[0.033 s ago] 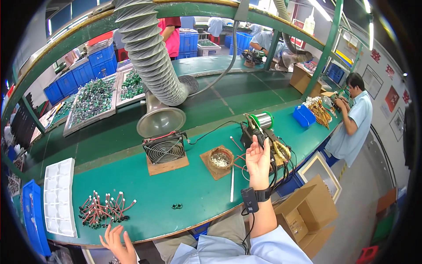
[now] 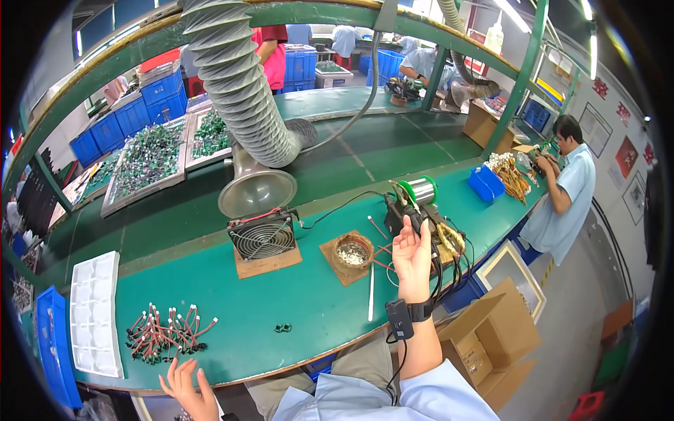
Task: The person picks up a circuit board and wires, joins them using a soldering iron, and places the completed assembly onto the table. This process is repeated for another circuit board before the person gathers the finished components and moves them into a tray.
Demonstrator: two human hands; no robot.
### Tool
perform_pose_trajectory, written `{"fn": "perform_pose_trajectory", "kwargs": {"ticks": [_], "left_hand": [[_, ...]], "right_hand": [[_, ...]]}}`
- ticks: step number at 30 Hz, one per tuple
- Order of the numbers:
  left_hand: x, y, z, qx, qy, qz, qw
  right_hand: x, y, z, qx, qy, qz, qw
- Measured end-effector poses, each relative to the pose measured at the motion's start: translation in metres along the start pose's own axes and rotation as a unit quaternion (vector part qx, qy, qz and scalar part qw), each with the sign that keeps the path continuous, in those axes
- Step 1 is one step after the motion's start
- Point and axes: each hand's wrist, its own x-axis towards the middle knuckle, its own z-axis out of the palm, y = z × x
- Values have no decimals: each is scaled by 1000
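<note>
My right hand (image 2: pixel 411 249) is raised at the right, palm up, with loosely curled fingers and the thumb apart. Just beyond its fingertips is the black handle (image 2: pixel 417 219) of what looks like a soldering iron; whether they touch is unclear. A wrist strap with a black box is on this arm. My left hand (image 2: pixel 188 391), fingers spread, is at the table's front edge and holds nothing. Its fingertips are just short of a pile of red-and-black wire leads (image 2: pixel 165 337) with white connectors. Several small green circuit boards (image 2: pixel 282 328) lie between my hands.
A white compartment tray (image 2: pixel 95 316) and blue bin (image 2: pixel 56 344) stand left. Ahead are a fan (image 2: pixel 263 240), extraction hood (image 2: pixel 258 193), round dish (image 2: pixel 352 252) and white stick (image 2: pixel 371 293). A solder wire reel (image 2: pixel 420 190) stands right; below, a cardboard box (image 2: pixel 491 340). A person (image 2: pixel 565 189) works farther right.
</note>
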Motion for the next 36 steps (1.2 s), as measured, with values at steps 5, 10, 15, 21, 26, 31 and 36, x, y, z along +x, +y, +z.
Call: {"fn": "perform_pose_trajectory", "kwargs": {"ticks": [5, 10, 15, 21, 26, 31, 36], "left_hand": [[2, 19, -3, -15, -19, 15, 1000], [7, 29, -6, -59, -50, 53, 996], [-5, 11, -8, -105, -60, 51, 991], [-24, -23, 70, -73, 180, 21, 981], [-19, -11, 82, 12, 250, -2, 968], [-16, -2, 70, -21, 225, 7, 974], [-23, -4, 73, -3, 237, -4, 971]], "right_hand": [[-15, 10, -10, -21, -10, 39, 999], [-82, -16, -6, -103, -111, 83, 985], [-155, -48, -21, -568, -242, -44, 785], [-174, -19, -68, -726, -338, -190, 568], [-168, 22, -80, -715, -401, -334, 466], [-157, 19, -85, -708, -389, -342, 480], [-134, 10, -97, -731, -440, -266, 449]]}}
